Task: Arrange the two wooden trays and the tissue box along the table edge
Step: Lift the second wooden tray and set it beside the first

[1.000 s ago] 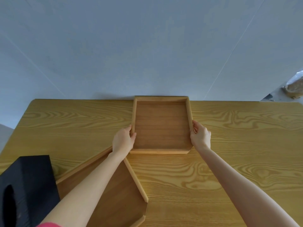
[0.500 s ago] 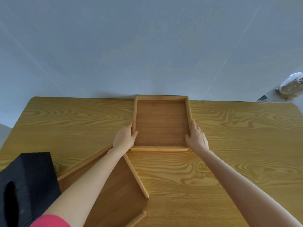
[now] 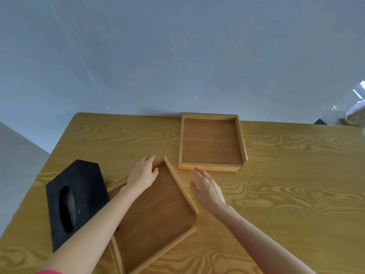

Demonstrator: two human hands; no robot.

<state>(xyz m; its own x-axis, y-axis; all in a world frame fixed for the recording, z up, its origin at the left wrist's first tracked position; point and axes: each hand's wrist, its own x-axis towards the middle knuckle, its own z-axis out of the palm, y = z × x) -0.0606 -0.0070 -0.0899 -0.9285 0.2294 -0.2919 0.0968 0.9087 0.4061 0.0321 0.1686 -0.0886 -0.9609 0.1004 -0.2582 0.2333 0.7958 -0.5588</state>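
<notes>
A small wooden tray (image 3: pixel 211 143) lies square against the far edge of the wooden table (image 3: pixel 286 175), with no hand on it. A larger wooden tray (image 3: pixel 156 216) lies skewed in front of it, nearer to me. My left hand (image 3: pixel 143 174) rests over this tray's far corner, fingers spread across the rim. My right hand (image 3: pixel 207 187) hovers open just right of the larger tray, palm down, holding nothing. A black tissue box (image 3: pixel 76 196) with an oval slot sits at the left, touching the larger tray's left side.
A pale wall rises directly behind the table's far edge. The table's left edge runs close past the tissue box. A crumpled bag (image 3: pixel 355 115) lies off the table at far right. Bare tabletop stretches to the right of both trays.
Both hands have let go of the small tray and drawn back toward me. The left hand now lies on the larger tray's far corner. The view has shifted left.
</notes>
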